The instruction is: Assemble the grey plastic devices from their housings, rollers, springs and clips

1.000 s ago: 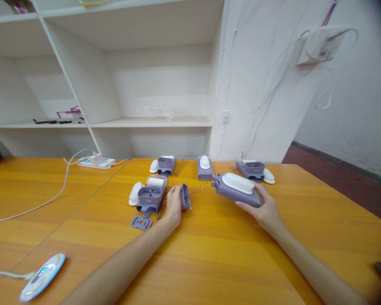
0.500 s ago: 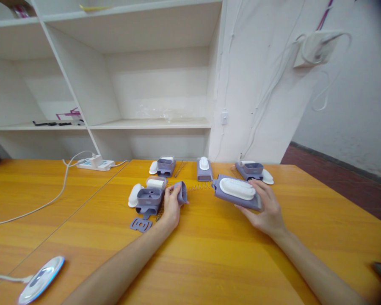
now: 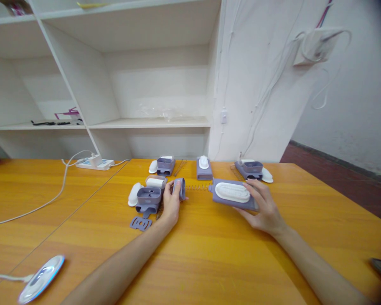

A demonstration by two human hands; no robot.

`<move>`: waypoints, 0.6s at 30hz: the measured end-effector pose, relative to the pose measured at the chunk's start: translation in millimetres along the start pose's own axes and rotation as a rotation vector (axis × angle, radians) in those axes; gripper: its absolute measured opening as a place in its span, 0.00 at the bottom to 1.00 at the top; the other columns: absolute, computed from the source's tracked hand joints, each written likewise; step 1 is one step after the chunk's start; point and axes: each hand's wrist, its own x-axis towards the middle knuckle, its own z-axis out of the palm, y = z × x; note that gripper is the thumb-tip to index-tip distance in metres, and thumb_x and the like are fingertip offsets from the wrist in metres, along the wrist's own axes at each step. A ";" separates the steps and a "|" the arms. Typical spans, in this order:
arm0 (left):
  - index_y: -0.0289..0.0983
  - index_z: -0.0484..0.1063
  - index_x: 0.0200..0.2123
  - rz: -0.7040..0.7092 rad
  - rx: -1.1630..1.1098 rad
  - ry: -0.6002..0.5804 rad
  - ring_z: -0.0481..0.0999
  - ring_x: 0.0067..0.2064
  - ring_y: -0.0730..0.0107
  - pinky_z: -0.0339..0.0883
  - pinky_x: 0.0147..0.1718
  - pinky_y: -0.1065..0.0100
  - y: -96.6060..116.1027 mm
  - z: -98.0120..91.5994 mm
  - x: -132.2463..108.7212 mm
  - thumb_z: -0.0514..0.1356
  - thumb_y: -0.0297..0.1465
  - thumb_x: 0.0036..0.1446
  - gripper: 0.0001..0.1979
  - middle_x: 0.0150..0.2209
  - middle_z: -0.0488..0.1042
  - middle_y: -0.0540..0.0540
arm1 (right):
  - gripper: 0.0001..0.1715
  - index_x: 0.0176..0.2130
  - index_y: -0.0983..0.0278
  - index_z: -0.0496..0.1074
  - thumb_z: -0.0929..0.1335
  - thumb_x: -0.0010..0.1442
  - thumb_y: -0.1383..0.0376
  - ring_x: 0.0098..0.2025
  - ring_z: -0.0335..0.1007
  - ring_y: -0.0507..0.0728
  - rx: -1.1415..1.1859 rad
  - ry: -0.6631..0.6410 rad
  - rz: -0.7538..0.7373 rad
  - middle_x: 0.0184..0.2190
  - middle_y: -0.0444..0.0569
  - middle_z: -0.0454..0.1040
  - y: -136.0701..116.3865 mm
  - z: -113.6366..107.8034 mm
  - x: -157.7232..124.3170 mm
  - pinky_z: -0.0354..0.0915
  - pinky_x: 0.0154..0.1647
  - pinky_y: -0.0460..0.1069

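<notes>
I've got both hands on my feed. L hand (image 3: 171, 202) has its fingers clamped on a short grey-purple sleeve (image 3: 182, 189), open end facing R. R hand (image 3: 266, 208) has its fingers clamped on the near-R end of a longer grey-purple case (image 3: 220, 202), thumb below, other fingers above; the case sticks out L of those fingertips, tilted so I see its white ribbed pad (image 3: 232, 192) face-on. There's a clear gap btwn sleeve & case, w/ a thin coil spring (image 3: 197, 187) showing across it; can't tell if it's touching either part or just on the desk (image 3: 222, 258).

Just L of the L fingers: an open grey-purple housing (image 3: 149, 195), w/ a white oval cover (image 3: 135, 195) on its far side from the hand & a white roll (image 3: 155, 183) behind it. A flat slotted plate (image 3: 141, 223) is nearer me, L of the L wrist. A darker spring (image 3: 160, 209) is partly hidden beside the same hand.

Beyond both sets of fingers, approx midway, a padded unit (image 3: 204, 173) sits on the desk; another open unit (image 3: 253, 168) is just past the R fingers, w/ a white cover (image 3: 267, 175) next to it.
</notes>
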 end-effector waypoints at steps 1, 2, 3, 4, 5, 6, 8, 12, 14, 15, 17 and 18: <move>0.38 0.68 0.43 -0.004 0.003 -0.024 0.71 0.34 0.72 0.69 0.21 0.75 0.9 0.3 -1.0 0.63 0.45 0.48 0.23 0.40 0.69 0.45 | 0.43 0.60 0.62 0.55 0.73 0.48 0.64 0.58 0.56 0.69 -0.004 -0.007 -0.004 0.55 0.59 0.58 0.0 0.2 0.0 0.57 0.58 0.66; 0.38 0.69 0.43 -0.012 0.003 -0.050 0.71 0.33 0.72 0.69 0.21 0.75 2.0 0.6 -1.9 0.62 0.45 0.48 0.22 0.39 0.70 0.45 | 0.43 0.60 0.62 0.55 0.73 0.49 0.64 0.58 0.56 0.68 -0.006 -0.011 -0.005 0.55 0.59 0.59 -0.2 0.3 -0.1 0.57 0.58 0.66; 0.37 0.69 0.43 -0.022 0.001 -0.076 0.70 0.32 0.73 0.69 0.21 0.75 3.2 1.0 -2.7 0.62 0.45 0.48 0.22 0.38 0.70 0.46 | 0.43 0.59 0.62 0.55 0.73 0.49 0.63 0.58 0.56 0.68 -0.006 -0.014 -0.003 0.55 0.59 0.59 -0.6 0.4 -0.1 0.57 0.57 0.66; 0.37 0.69 0.42 -0.031 -0.003 -0.095 0.70 0.31 0.73 0.69 0.21 0.74 4.2 1.2 -3.1 0.62 0.45 0.48 0.22 0.37 0.70 0.46 | 0.43 0.59 0.62 0.55 0.73 0.49 0.63 0.58 0.56 0.68 -0.006 -0.016 0.000 0.55 0.59 0.59 -1.2 0.4 -0.1 0.57 0.57 0.65; 0.37 0.69 0.42 -0.039 -0.010 -0.101 0.70 0.31 0.73 0.69 0.20 0.74 4.9 1.4 -3.3 0.62 0.45 0.48 0.22 0.36 0.70 0.46 | 0.43 0.59 0.62 0.56 0.73 0.49 0.63 0.58 0.56 0.69 -0.004 -0.018 0.002 0.55 0.59 0.59 -1.9 0.4 -0.1 0.57 0.57 0.66; 0.37 0.69 0.41 -0.045 -0.021 -0.094 0.70 0.31 0.73 0.69 0.20 0.74 5.3 1.3 -3.0 0.62 0.44 0.48 0.21 0.36 0.70 0.47 | 0.42 0.59 0.63 0.56 0.73 0.49 0.63 0.58 0.56 0.69 -0.002 -0.021 0.002 0.55 0.60 0.59 -2.6 0.4 -0.1 0.57 0.58 0.66; 0.37 0.69 0.40 -0.054 -0.052 -0.040 0.70 0.31 0.74 0.69 0.20 0.75 4.9 0.8 -1.5 0.63 0.43 0.47 0.20 0.35 0.70 0.47 | 0.42 0.59 0.63 0.56 0.73 0.49 0.62 0.58 0.56 0.69 0.003 -0.028 0.000 0.56 0.60 0.58 -3.7 0.5 -0.1 0.57 0.58 0.65; 0.38 0.69 0.39 -0.078 -0.103 0.062 0.70 0.29 0.74 0.67 0.18 0.75 2.4 -1.4 3.0 0.63 0.42 0.46 0.19 0.33 0.69 0.49 | 0.42 0.59 0.62 0.56 0.73 0.49 0.62 0.57 0.57 0.68 0.006 -0.025 0.004 0.56 0.59 0.59 -3.4 -0.1 0.2 0.58 0.57 0.65; 0.38 0.69 0.39 -0.092 -0.112 0.071 0.70 0.28 0.74 0.66 0.17 0.75 1.9 -2.0 4.5 0.63 0.42 0.46 0.19 0.32 0.69 0.49 | 0.42 0.59 0.62 0.55 0.73 0.49 0.62 0.57 0.57 0.69 0.007 -0.010 0.010 0.55 0.59 0.59 -2.2 -0.9 0.6 0.58 0.57 0.66; 0.38 0.69 0.38 -0.096 -0.111 0.074 0.69 0.27 0.75 0.65 0.17 0.75 1.9 -2.1 4.9 0.63 0.42 0.46 0.18 0.32 0.69 0.50 | 0.42 0.59 0.62 0.55 0.73 0.49 0.62 0.57 0.57 0.69 0.006 -0.006 0.009 0.55 0.59 0.59 -1.8 -1.3 0.9 0.59 0.57 0.66; 0.38 0.69 0.39 -0.094 -0.097 0.073 0.69 0.27 0.75 0.65 0.17 0.75 2.4 -1.6 4.5 0.62 0.42 0.47 0.18 0.32 0.69 0.50 | 0.43 0.60 0.61 0.55 0.72 0.49 0.62 0.57 0.57 0.69 0.003 -0.017 -0.015 0.56 0.59 0.59 -2.0 -1.6 1.3 0.58 0.56 0.67; 0.38 0.69 0.39 -0.089 -0.084 0.066 0.69 0.27 0.75 0.65 0.17 0.75 2.7 -1.1 3.8 0.62 0.42 0.47 0.18 0.33 0.69 0.49 | 0.43 0.60 0.61 0.55 0.72 0.49 0.62 0.57 0.57 0.69 0.003 -0.032 -0.036 0.56 0.59 0.59 -2.9 -1.5 1.5 0.58 0.56 0.67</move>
